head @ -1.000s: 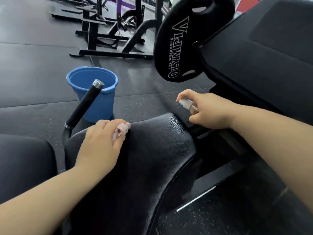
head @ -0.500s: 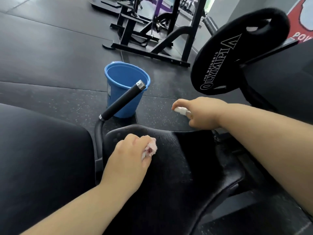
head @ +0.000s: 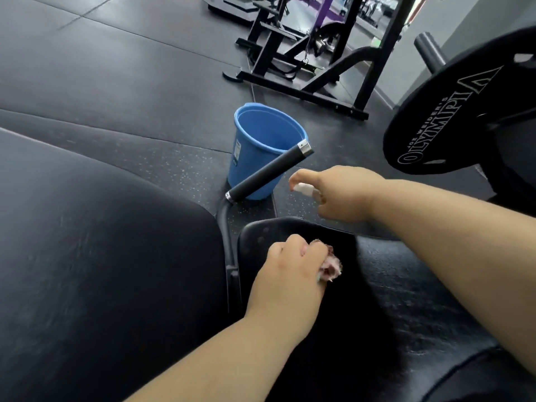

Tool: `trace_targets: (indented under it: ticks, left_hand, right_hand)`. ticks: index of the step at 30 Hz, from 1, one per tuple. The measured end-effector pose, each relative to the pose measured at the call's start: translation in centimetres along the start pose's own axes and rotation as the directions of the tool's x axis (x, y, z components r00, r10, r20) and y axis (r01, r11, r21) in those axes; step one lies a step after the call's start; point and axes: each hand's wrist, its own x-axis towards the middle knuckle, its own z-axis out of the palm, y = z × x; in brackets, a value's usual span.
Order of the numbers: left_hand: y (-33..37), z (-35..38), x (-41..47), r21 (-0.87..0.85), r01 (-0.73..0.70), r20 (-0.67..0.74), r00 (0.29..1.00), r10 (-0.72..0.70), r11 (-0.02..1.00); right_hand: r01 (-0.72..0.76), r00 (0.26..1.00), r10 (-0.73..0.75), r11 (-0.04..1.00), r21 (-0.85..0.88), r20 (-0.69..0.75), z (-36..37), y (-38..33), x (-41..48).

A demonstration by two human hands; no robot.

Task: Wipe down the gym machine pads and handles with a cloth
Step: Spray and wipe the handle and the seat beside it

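My left hand [head: 290,274] grips a bunched pink and white cloth [head: 330,266] and rests it on the black seat pad [head: 385,288] of the gym machine. Spray droplets glisten on the pad to the right of the cloth. My right hand [head: 345,192] holds a small spray bottle [head: 304,189] above the pad's far edge, with the forefinger on its white nozzle, which points left. A black foam handle [head: 268,172] with a chrome end cap sticks up just left of the pad. A large black back pad [head: 101,256] fills the lower left.
A blue plastic bucket [head: 255,146] stands on the rubber floor behind the handle. A black Olympia weight plate [head: 452,117] hangs at the right on the machine. Black rack frames [head: 333,68] stand at the back.
The view swung left, so the seat pad shifted right and the back pad came into sight. My left hand slid the cloth toward the pad's near left part. My right hand stays above the far edge.
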Motion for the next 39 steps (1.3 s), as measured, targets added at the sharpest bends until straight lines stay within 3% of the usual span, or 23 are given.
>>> trace_targets:
  ticks: [6,10,15,19,23,25,27,29,34,39]
  left_hand:
    - [0.5,-0.4,0.0,0.027,0.065,0.038,0.997,-0.066,0.998]
    - [0.7,-1.0,0.2,0.021,0.100,0.145,0.984,-0.102,0.995]
    - [0.2,-0.4,-0.1,0.032,0.061,0.087,0.994,-0.064,0.998]
    - [0.7,-1.1,0.0,0.092,0.062,0.168,0.983,-0.077,0.994]
    - [-0.1,-4.8,-1.3,0.089,-0.076,0.321,0.946,0.044,0.993]
    - [-1.2,-7.8,-1.4,0.161,-0.037,0.335,0.942,-0.019,0.986]
    - [-2.6,-10.6,-0.4,0.235,0.111,0.247,0.954,-0.170,0.966]
    - [-3.8,-13.1,0.6,0.291,0.199,0.184,0.948,-0.259,0.936]
    - [-3.9,-14.5,0.6,0.309,0.160,0.194,0.954,-0.227,0.938]
    - [-2.9,-13.6,0.2,0.264,0.152,0.194,0.959,-0.207,0.952]
  right_hand:
    - [0.112,0.994,-0.112,0.994,-0.011,-0.006,-0.1,-3.4,2.4]
    - [0.158,0.987,-0.158,0.987,0.005,-0.009,0.1,-4.5,3.0]
    - [0.185,0.982,-0.185,0.983,0.010,-0.027,-0.2,-4.6,2.0]
    - [0.163,0.984,-0.155,0.983,0.087,-0.091,0.1,-4.6,0.1]
    - [0.148,0.974,-0.106,0.968,0.204,-0.202,1.2,-5.5,-2.5]
    - [0.103,0.968,-0.033,0.955,0.277,-0.247,2.0,-5.6,-3.7]
    - [0.069,0.969,0.009,0.951,0.302,-0.248,2.8,-5.9,-4.7]
    - [0.088,0.978,-0.036,0.964,0.252,-0.203,3.4,-7.2,-6.1]
    - [0.233,0.966,-0.225,0.971,0.050,-0.128,4.5,-10.4,-9.2]
    - [0.197,0.974,-0.195,0.980,0.004,-0.113,5.1,-11.5,-10.1]
